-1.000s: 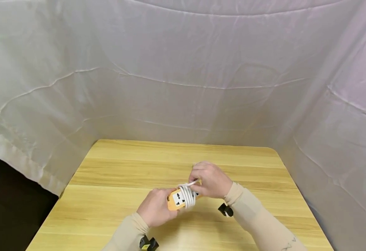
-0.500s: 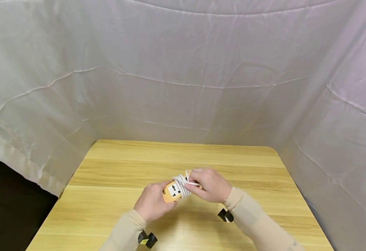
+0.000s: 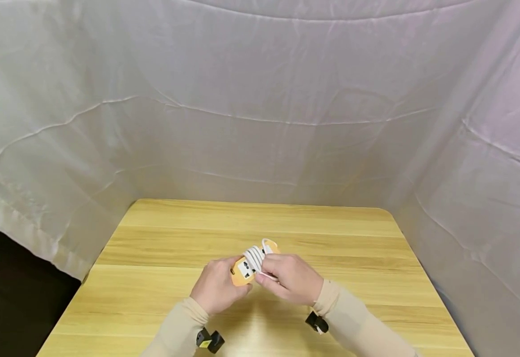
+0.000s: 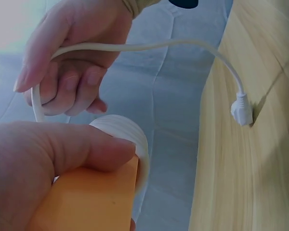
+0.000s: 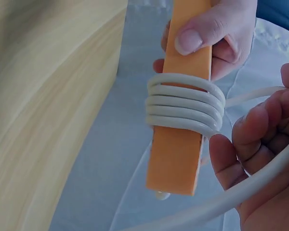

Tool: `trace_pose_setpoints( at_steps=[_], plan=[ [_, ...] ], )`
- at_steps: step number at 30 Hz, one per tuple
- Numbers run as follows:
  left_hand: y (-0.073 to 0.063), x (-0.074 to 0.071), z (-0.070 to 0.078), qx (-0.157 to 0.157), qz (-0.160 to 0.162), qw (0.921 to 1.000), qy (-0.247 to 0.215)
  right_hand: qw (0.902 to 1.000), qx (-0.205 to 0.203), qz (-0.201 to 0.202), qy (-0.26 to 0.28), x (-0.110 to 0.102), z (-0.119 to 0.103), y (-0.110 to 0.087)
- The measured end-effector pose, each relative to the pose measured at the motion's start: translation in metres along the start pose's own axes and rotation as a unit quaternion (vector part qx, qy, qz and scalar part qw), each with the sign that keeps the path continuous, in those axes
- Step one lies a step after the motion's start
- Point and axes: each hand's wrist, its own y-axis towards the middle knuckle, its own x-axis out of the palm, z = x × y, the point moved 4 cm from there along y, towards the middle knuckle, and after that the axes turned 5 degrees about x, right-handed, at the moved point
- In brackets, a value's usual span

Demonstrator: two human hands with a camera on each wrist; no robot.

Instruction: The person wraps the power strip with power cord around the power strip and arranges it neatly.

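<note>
My left hand grips one end of an orange power strip with white socket faces, its thumb along the edge. White cord is wound in several side-by-side turns round the strip's middle. My right hand holds the loose run of cord beside the turns, pinched between thumb and curled fingers in the left wrist view. From there the cord trails across to a white plug near the tabletop. Past the turns, the strip's far end sticks out bare.
A light wood-grain table lies under both hands. Grey-white fabric hangs behind it and along both sides. Black wrist cameras are strapped at both wrists.
The right hand has moved over the strip with the cord, from its far side toward the near side. The strip has tilted, its free end now pointing farther from the body.
</note>
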Motion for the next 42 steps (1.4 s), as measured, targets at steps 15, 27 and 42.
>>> trace_pose_setpoints(
  at_steps=[15,27,42],
  plan=[
    [-0.001,-0.012,-0.007,-0.066,0.041,0.9968,-0.019,0.9987,0.023,-0.011,0.044,0.007,-0.011,-0.024],
    [-0.002,-0.017,-0.008,-0.040,0.086,0.9952,0.026,0.9973,0.020,0.031,0.063,0.006,-0.011,-0.041],
    [-0.004,-0.022,-0.006,-0.071,0.106,0.9918,-0.006,0.9958,0.035,0.032,0.078,0.010,-0.011,-0.052]
  ],
)
